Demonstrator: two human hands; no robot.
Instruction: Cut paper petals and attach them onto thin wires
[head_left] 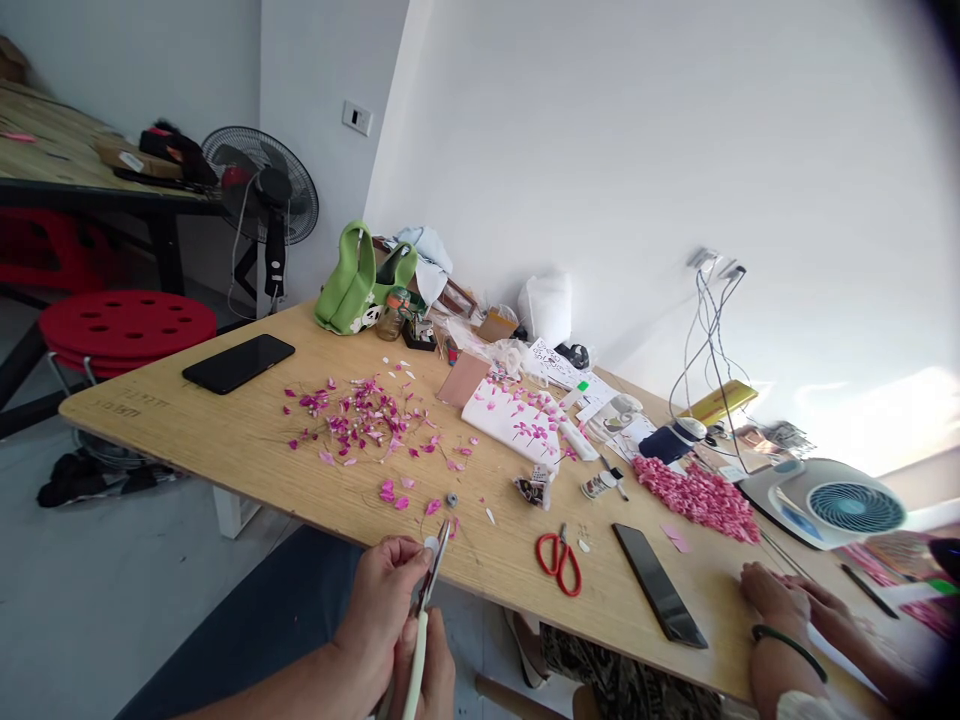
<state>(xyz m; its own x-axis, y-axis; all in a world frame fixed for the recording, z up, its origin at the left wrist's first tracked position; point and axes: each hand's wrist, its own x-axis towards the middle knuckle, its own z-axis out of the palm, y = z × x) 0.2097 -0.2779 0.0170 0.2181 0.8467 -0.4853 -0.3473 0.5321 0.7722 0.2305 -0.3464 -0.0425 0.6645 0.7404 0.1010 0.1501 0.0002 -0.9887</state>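
Note:
At the table's front edge, my left hand (384, 590) pinches a small whitish piece (430, 542) between thumb and fingertips; its material is too small to tell. Scissors with cream handles (416, 660) are gripped in my right hand (439, 665), blades pointing up and away beside the piece. Whether the blades touch it I cannot make out. Just beyond my hands lie loose pink petals (388, 492), a small grey spool-like item (451, 499) and a white sliver (490, 516). Farther back spreads a heap of magenta flowers on thin stems (367, 415).
Red-handled scissors (559, 562) and a dark phone (658, 585) lie to the right, near another person's hands (787, 600). A second phone (238, 364) is at left. A green bag (349, 290), pink petal pile (697, 498) and small fan (855, 503) stand farther off.

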